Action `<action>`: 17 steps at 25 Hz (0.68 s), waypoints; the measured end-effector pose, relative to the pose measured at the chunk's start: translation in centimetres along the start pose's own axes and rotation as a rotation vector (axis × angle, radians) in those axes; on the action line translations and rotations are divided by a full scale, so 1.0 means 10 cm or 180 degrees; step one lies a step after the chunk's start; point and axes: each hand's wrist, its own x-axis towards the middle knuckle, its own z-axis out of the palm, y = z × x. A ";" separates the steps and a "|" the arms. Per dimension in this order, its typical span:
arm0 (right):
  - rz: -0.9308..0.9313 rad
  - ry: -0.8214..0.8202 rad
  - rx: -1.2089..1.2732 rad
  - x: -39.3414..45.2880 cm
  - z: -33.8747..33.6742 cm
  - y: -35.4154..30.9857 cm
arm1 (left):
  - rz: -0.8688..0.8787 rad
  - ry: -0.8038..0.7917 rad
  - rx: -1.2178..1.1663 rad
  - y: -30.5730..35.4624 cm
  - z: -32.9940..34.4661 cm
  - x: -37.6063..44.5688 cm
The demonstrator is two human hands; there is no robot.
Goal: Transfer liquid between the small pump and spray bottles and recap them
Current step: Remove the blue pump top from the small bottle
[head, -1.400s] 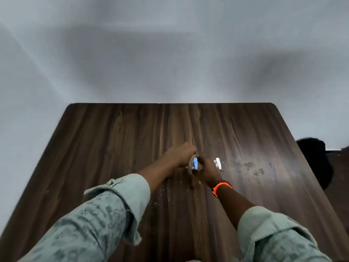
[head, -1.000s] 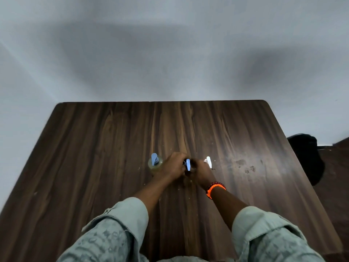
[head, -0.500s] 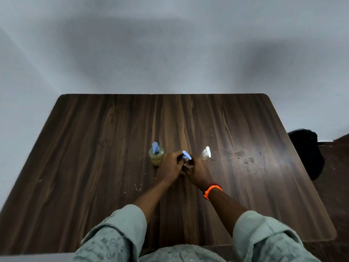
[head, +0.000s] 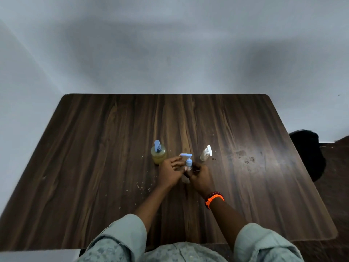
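Observation:
A small clear bottle with a blue pump head [head: 188,161] stands on the table between my hands. My right hand [head: 199,176] grips its body from the right. My left hand [head: 170,172] is at its left, fingers at the blue pump head, which looks raised above the bottle neck. Left of them stands a round bottle of yellow liquid with a blue pump [head: 158,153], upright and capped. To the right stands a small clear spray bottle with a white trigger head [head: 205,154], upright and untouched.
The dark wooden table [head: 94,167] carries small crumbs near my left wrist and a stain patch [head: 246,159] at the right. A black object [head: 309,152] sits on the floor beyond the right edge. A grey wall rises behind.
The view has pulled back, and the yellow pump bottle has come into sight. Both hands stayed on the small blue-pump bottle, whose pump head turned and now points left.

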 end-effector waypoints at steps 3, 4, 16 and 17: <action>-0.0078 -0.0019 -0.0072 0.00 -0.04 -0.03 | -0.0065 0.0173 -0.0162 -0.05 -0.04 -0.06; -0.0119 -0.0109 -0.0052 -0.02 -0.02 -0.05 | -0.0142 0.0122 -0.0336 -0.04 -0.04 -0.07; 0.0005 -0.0372 -0.0225 -0.12 -0.03 -0.06 | -0.0301 0.0218 -0.0651 0.10 0.01 -0.12; 0.0050 -0.0389 -0.0306 -0.13 -0.02 -0.04 | -0.0194 0.0386 -0.0672 0.14 0.00 -0.14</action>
